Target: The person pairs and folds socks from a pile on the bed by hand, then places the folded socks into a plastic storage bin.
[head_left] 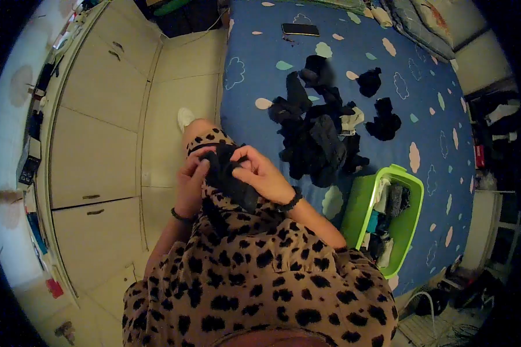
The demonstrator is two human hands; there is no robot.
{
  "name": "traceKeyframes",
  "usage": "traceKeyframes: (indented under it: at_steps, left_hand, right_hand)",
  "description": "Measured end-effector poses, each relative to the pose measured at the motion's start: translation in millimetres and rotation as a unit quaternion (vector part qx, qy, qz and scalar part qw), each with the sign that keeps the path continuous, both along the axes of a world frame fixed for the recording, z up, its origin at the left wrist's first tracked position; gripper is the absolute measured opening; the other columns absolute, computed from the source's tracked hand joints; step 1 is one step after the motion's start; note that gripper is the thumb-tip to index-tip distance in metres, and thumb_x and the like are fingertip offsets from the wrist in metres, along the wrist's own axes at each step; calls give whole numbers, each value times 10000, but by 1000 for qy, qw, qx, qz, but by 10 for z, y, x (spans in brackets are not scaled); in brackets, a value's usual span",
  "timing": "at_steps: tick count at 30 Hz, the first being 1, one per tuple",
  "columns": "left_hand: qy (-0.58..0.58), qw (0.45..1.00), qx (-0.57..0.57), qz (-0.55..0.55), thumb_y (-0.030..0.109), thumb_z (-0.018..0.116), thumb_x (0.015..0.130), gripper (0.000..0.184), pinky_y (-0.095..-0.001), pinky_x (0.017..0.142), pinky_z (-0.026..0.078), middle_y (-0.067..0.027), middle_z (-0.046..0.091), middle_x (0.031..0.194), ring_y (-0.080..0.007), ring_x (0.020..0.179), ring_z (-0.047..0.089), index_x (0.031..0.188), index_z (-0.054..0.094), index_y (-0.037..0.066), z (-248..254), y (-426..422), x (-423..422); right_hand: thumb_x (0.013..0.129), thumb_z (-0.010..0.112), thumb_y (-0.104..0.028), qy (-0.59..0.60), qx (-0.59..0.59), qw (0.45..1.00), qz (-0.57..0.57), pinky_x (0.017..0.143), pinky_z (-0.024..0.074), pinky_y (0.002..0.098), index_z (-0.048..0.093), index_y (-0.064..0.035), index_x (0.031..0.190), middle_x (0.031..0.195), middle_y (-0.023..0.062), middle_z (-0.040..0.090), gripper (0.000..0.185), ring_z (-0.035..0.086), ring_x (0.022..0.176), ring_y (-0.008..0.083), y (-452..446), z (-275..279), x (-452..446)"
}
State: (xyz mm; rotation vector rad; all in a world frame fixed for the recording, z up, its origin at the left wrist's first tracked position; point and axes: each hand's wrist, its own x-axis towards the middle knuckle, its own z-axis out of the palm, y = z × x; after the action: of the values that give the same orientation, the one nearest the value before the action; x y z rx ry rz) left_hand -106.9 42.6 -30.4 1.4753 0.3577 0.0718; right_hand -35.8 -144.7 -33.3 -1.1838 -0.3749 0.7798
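Observation:
Over my lap, both hands grip a black sock [231,179], whose lower end hangs down between them. My left hand [191,176] pinches its left edge. At the opposite edge, my right hand [264,180] is closed on it with thumb and bent fingers. A loose heap of dark socks [324,136] lies on the bed to the right, with a whitish piece among them. Two small dark bundles [383,120] sit just beyond the heap. The green basket [353,202] on the bed holds several folded or rolled pieces, white, grey and teal.
The bed has a blue cloud-patterned sheet [422,115], with a phone [300,29] near its far end. Pale cabinets [98,144] line the left side, beyond a tiled floor strip [182,69]. Shelves with assorted items stand at the right.

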Motion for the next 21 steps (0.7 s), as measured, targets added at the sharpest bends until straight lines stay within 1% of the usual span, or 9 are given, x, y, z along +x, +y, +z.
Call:
traceKeyframes:
  at_steps: [2, 4, 6, 8, 12, 16, 17, 19, 21]
  left_hand:
    - [-13, 999, 33, 37, 142, 578, 921, 180, -260, 876, 448, -54, 614, 1113, -140, 975, 577, 1047, 602, 17, -298, 133, -57]
    - [-26, 995, 66, 75, 141, 523, 950, 206, -253, 856, 457, -54, 634, 1085, -150, 950, 590, 1082, 612, 11, -300, 141, -30]
    - [-29, 962, -213, 167, 180, 564, 967, 110, -273, 787, 458, -7, 624, 952, -102, 857, 573, 930, 598, 82, -179, 81, 44]
    - [-43, 952, -242, 181, 170, 559, 968, 103, -273, 790, 458, -10, 630, 951, -108, 855, 579, 950, 605, 79, -220, 36, 93]
    - [-64, 917, -365, 146, 145, 551, 969, 97, -277, 800, 458, -10, 644, 944, -126, 854, 593, 986, 623, 82, -269, 47, 110]
    - [-41, 939, -316, 131, 98, 515, 976, 291, -272, 918, 426, -31, 577, 1197, -126, 1074, 534, 1259, 514, 29, -263, -28, 173]
    - [-41, 939, -316, 132, 98, 515, 976, 291, -272, 918, 426, -31, 577, 1197, -126, 1074, 534, 1259, 514, 29, -227, -92, 194]
    - [-32, 953, -270, 136, 68, 481, 980, 434, -281, 997, 390, -50, 478, 1352, -144, 1205, 466, 1394, 370, 3, 31, -265, 268]
    - [-51, 967, -216, 129, 50, 474, 974, 463, -308, 997, 404, -79, 481, 1349, -161, 1183, 490, 1409, 328, -8, -72, -250, 300]
  right_hand:
    - [908, 595, -70, 73, 38, 996, 30, 599, 346, 181, 502, -73, 1024, 769, -87, 440, 149, 403, 669, 20, -68, -73, 32]
    - [896, 614, -73, -56, -64, 996, 30, 651, 382, 181, 553, -56, 999, 823, -71, 513, 121, 459, 729, 20, -136, -303, 97]
    - [897, 611, -70, -43, -58, 997, -1, 713, 422, 195, 578, -45, 958, 896, -40, 582, 74, 518, 795, 34, -109, -319, 88]
    - [912, 578, -60, 90, 41, 992, -80, 778, 451, 215, 577, -39, 974, 956, -13, 617, 65, 560, 853, 60, -62, -324, 73]
    - [937, 554, -136, 158, 96, 982, -35, 811, 431, 218, 582, -46, 1040, 967, -31, 596, 139, 532, 907, 64, -58, -519, 99]
    - [964, 516, -149, 147, 77, 983, -80, 826, 436, 222, 583, -49, 1075, 987, -27, 605, 163, 536, 908, 66, -19, -615, 90]
    - [964, 516, -149, 147, 77, 983, -80, 826, 436, 222, 583, -49, 1075, 987, -27, 605, 163, 536, 908, 66, -29, -609, 92]
    - [970, 509, -158, 164, 116, 978, -53, 849, 436, 230, 583, -47, 1102, 1017, -22, 609, 188, 540, 925, 73, -42, -513, 106]
    - [971, 509, -158, 159, 104, 980, -62, 853, 436, 232, 583, -45, 1104, 1022, -20, 611, 190, 542, 928, 76, -39, -535, 107]
